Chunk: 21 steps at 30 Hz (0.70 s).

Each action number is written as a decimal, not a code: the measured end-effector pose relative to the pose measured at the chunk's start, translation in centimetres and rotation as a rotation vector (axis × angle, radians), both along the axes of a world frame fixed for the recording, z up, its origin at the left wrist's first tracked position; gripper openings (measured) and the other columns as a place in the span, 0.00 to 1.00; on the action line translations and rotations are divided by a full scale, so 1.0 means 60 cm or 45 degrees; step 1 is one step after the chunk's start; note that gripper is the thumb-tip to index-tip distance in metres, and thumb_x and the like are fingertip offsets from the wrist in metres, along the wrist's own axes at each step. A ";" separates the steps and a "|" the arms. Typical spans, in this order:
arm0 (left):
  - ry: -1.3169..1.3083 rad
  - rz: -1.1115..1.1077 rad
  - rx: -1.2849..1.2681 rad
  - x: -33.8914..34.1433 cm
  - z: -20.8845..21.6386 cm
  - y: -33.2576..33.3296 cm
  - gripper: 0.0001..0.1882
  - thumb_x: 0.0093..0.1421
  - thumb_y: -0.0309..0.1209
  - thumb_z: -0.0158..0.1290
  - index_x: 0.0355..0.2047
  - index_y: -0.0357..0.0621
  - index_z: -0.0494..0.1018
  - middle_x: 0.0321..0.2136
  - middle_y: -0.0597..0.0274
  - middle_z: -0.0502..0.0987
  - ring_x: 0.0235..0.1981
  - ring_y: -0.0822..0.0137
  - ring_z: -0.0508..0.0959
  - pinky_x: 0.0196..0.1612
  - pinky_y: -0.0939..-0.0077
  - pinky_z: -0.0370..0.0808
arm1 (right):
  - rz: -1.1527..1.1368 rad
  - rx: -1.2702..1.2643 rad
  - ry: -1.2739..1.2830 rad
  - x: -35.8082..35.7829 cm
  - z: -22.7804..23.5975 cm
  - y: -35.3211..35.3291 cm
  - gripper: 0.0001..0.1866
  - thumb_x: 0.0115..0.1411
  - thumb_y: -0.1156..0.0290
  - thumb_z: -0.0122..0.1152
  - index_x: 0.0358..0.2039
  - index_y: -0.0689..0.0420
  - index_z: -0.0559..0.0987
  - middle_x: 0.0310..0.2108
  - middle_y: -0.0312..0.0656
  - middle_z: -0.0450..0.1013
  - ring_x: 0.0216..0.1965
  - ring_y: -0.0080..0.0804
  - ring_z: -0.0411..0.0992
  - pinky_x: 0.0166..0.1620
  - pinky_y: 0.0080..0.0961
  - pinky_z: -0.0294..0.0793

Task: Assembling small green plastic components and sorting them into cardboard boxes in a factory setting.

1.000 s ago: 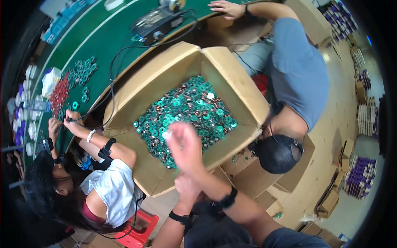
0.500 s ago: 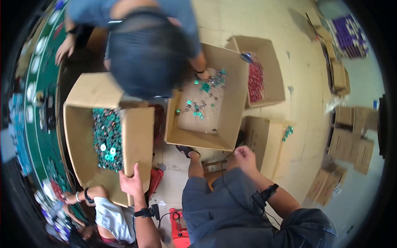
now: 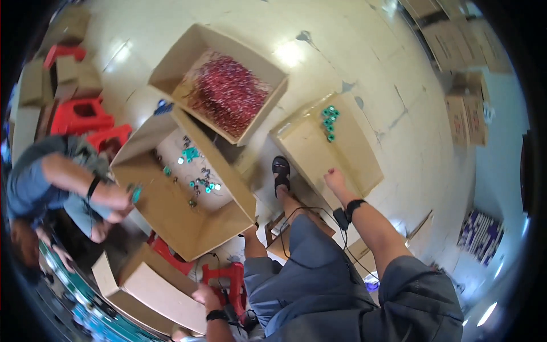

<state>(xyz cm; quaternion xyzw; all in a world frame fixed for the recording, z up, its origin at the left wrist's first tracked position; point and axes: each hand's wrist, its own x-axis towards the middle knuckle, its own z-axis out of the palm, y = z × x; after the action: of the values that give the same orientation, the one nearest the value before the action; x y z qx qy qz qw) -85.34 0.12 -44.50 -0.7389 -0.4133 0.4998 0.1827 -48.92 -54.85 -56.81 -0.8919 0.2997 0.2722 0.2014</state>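
Note:
My left hand (image 3: pixel 206 295) is at the edge of a cardboard box (image 3: pixel 165 288) at the lower left, its fingers curled against the box's raised flap. My right hand (image 3: pixel 336 181) hovers with loosely folded fingers and nothing visible in them. It is above a closed carton (image 3: pixel 356 157), near a small cluster of green ring-shaped parts (image 3: pixel 330 122) on top. Between my hands and farther off stands an open cardboard box (image 3: pixel 182 222). Scattered green rings and small dark wired parts (image 3: pixel 205 183) lie in its bottom.
Beyond is another open box with a heap of red parts (image 3: pixel 231 91). At the left a co-worker's hand (image 3: pixel 117 196) holds a green part over the middle box. Red plastic stools (image 3: pixel 80 117) stand at the far left, another red stool (image 3: pixel 231 279) beside my left hand. Cartons (image 3: pixel 464 114) line the right.
The view has swung to the right. The co-worker, earlier leaning into the middle box, now reaches over its left side with a green part. My right hand has gone from that box's corner to above the closed carton.

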 end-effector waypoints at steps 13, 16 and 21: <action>-1.400 0.549 -1.370 0.628 0.039 -0.429 0.19 0.60 0.31 0.56 0.48 0.32 0.71 0.54 0.45 0.68 0.49 0.57 0.75 0.51 0.66 0.73 | -0.675 -0.013 -0.110 0.316 -0.024 0.049 0.44 0.46 0.46 0.69 0.58 0.55 0.64 0.54 0.58 0.63 0.58 0.54 0.59 0.58 0.45 0.64; -1.223 0.561 -1.242 0.607 0.021 -0.444 0.19 0.60 0.32 0.57 0.48 0.33 0.72 0.50 0.47 0.72 0.49 0.58 0.75 0.50 0.66 0.74 | -0.780 -0.064 -0.012 0.335 -0.024 0.050 0.43 0.47 0.44 0.68 0.58 0.55 0.64 0.54 0.60 0.59 0.56 0.57 0.58 0.57 0.49 0.62; -1.071 0.263 -1.113 0.550 -0.032 -0.402 0.20 0.57 0.35 0.58 0.46 0.33 0.74 0.40 0.50 0.79 0.45 0.62 0.78 0.48 0.70 0.74 | -0.673 -0.225 -0.085 0.324 -0.060 0.041 0.36 0.49 0.46 0.66 0.53 0.53 0.69 0.54 0.60 0.56 0.55 0.56 0.56 0.56 0.51 0.62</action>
<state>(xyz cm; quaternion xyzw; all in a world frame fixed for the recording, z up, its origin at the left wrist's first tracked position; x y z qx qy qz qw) -52.33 -23.98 -46.42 -0.8354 -0.2764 0.3039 -0.3651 -29.48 -52.39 -60.40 -0.8054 0.5377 0.1537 0.1966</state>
